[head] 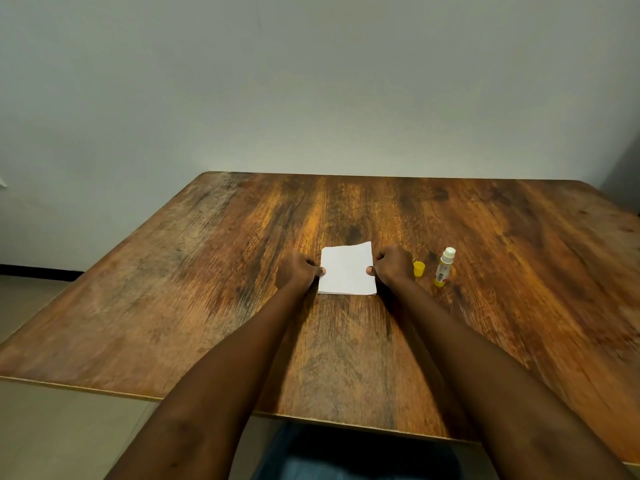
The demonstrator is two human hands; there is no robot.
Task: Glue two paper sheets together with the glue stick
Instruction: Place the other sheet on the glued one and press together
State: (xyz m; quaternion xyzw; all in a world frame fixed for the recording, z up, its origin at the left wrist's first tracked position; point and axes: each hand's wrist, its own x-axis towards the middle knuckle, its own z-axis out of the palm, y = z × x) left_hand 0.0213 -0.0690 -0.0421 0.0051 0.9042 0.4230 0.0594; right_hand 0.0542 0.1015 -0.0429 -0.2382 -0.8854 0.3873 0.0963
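Note:
A small white paper sheet point(347, 269) lies on the wooden table point(214, 306), with a second sheet's edge showing under it along the near side. My left hand point(298, 270) pinches the paper's left edge, thumb on top. At the right edge my right hand point(391, 266) pinches it the same way. To the right stands the uncapped glue stick point(444, 267), white with a yellow base, upright and tilted slightly. Its yellow cap point(418, 269) sits on the table between the stick and my right hand.
The table's near edge point(346, 424) runs across the bottom, with my lap below it. A pale wall point(311, 81) stands behind the far edge. Floor shows at the left.

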